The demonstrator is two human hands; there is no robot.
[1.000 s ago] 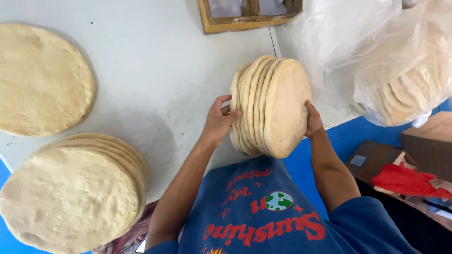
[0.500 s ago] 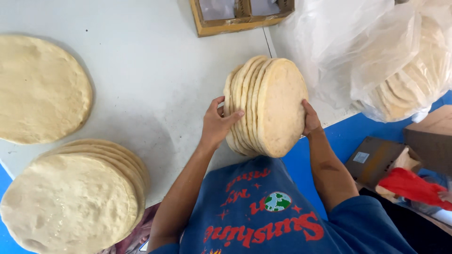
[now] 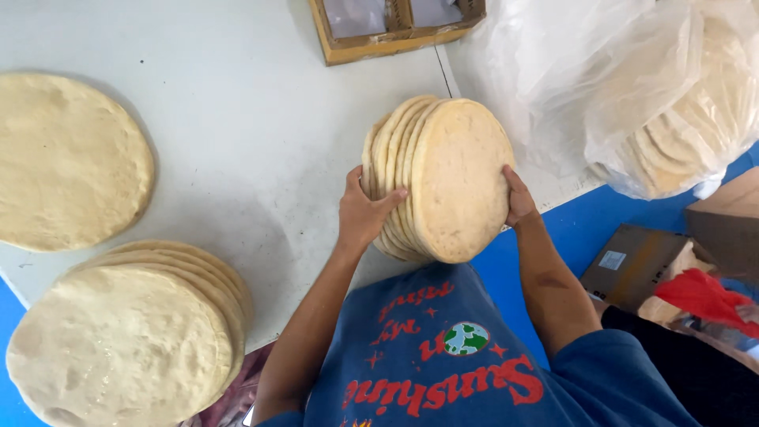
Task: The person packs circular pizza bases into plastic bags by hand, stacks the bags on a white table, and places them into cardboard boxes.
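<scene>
While our left hand [image 3: 365, 215] and right hand [image 3: 518, 202] clamp the upright flatbread stack [image 3: 443, 178], another pile [image 3: 130, 336] sits, perhaps eight high, well left of it.

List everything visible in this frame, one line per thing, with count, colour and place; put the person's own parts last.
held flatbread stack: one, pale beige, on edge between both hands, centre
flat flatbread stack: one, pale beige, lower left on the table
single flatbread: one, pale beige, left
table: one, white
wooden tray: one, tan, top centre
bagged flatbreads: clear plastic, upper right
cardboard box: one, brown, right, below table level
left hand: on the stack's left side
right hand: on its right side
</scene>
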